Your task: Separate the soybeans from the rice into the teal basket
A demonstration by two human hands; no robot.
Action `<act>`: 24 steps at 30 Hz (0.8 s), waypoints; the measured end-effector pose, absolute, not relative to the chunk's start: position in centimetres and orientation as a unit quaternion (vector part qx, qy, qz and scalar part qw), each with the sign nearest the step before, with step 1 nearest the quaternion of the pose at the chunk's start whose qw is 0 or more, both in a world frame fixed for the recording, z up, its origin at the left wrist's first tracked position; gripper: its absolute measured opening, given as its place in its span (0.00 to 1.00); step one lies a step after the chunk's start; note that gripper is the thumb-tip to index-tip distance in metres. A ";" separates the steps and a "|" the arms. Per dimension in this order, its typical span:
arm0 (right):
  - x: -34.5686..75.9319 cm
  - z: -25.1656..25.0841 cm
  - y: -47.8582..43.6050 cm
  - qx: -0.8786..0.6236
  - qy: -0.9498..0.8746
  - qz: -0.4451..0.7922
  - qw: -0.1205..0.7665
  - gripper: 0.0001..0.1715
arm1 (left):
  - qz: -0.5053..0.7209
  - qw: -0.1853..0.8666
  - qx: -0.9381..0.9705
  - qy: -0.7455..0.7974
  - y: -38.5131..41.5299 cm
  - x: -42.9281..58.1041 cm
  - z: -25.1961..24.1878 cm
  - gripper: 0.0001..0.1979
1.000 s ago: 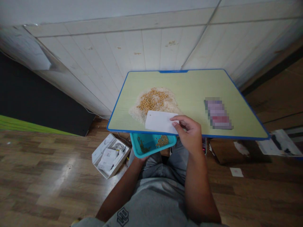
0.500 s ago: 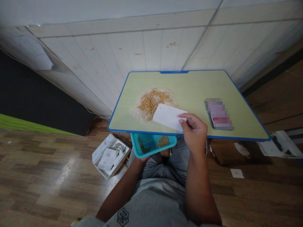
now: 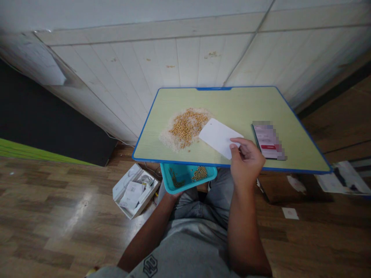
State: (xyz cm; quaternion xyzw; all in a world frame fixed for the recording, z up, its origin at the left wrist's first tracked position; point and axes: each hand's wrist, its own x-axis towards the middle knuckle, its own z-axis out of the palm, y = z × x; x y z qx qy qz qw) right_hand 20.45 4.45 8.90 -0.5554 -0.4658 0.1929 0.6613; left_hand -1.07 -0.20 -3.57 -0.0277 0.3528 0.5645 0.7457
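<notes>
My right hand (image 3: 247,160) pinches a white plastic card (image 3: 220,137) between thumb and fingers at its near right end. The card's far left edge is beside a pile of soybeans (image 3: 185,129), which lie mixed with and ringed by rice grains (image 3: 169,139) on the table (image 3: 237,104). Below the table's near edge, my left hand (image 3: 174,195) holds a turquoise tray (image 3: 188,187) from underneath, its fingers hidden. Inside the tray are a cluster of pale soybeans (image 3: 199,173) and, on the left, a heap of small green beans (image 3: 175,179).
A phone (image 3: 268,141) with its screen lit lies on the table's right side. An open white box (image 3: 135,191) with papers and cables stands on the floor at left. A cardboard box (image 3: 290,188) is under the table's right side, and a white paper (image 3: 290,213) lies near it.
My right hand has drawn the card to the right, away from the pile, and tilted it more. Soybeans that the card covered now show. The tray stays in place.
</notes>
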 end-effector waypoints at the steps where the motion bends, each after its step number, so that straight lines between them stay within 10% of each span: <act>1: 20.4 9.0 4.5 -0.553 -0.461 0.186 0.669 0.08 | 0.565 0.744 -0.030 0.354 -0.2 -1.1 -3.6 0.46; 24: 20.7 7.9 4.9 -0.534 -0.510 0.226 0.636 0.07 | 0.562 0.749 0.004 0.350 -0.1 -0.4 -2.4 0.43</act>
